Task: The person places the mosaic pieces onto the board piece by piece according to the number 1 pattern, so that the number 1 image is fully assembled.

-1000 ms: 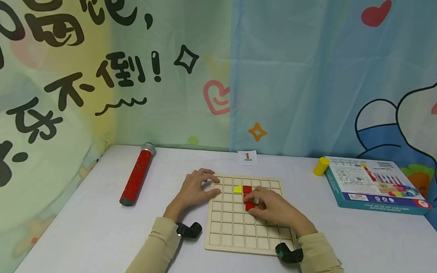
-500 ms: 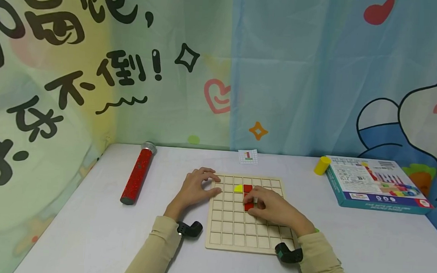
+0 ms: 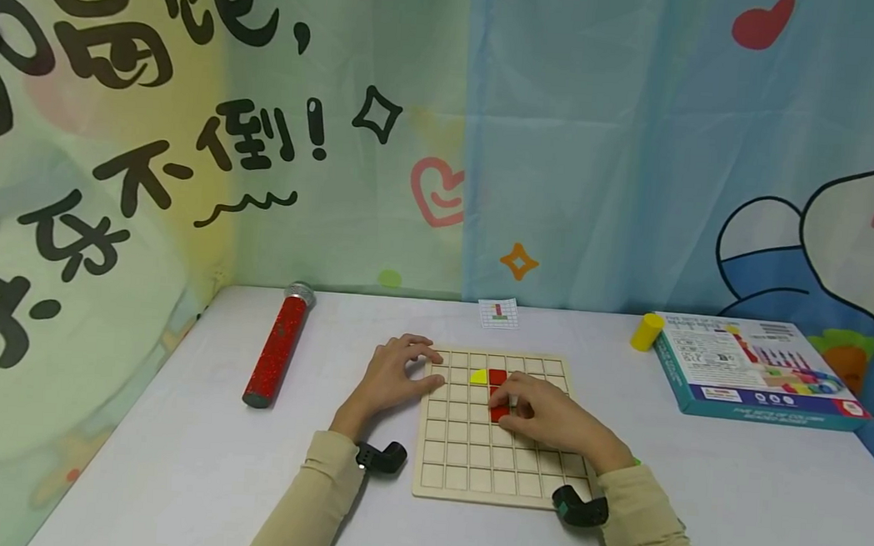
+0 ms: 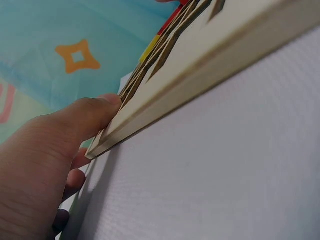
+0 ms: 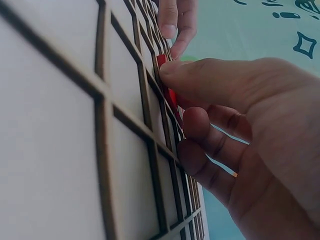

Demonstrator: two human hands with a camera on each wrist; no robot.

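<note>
A pale wooden grid board [image 3: 470, 467] lies flat on the white table. My left hand [image 3: 422, 369] rests on its far left corner, fingers on top and the thumb [image 4: 80, 125] pressed against the board's edge [image 4: 210, 55]. My right hand [image 3: 510, 404] lies over the board's middle and pinches a red tile [image 3: 498, 413] between thumb and fingers [image 5: 200, 75]. That red tile [image 5: 171, 98] sits in a cell of the grid [image 5: 60, 125]. A second red tile [image 3: 496, 378] and a yellow piece [image 3: 478, 377] lie one row further back. My left hand's fingertips [image 5: 172, 25] show beyond.
A red glittery tube [image 3: 276, 353] lies to the left of the board. At the back stands a small pattern card [image 3: 498, 313]. A yellow cylinder [image 3: 645, 332] and a boxed game [image 3: 757, 368] are at the right. A printed curtain closes off the far edge.
Hardly anything differs. My right hand's fingers have shifted slightly on the red tile; the left hand has stayed in place on the board's corner.
</note>
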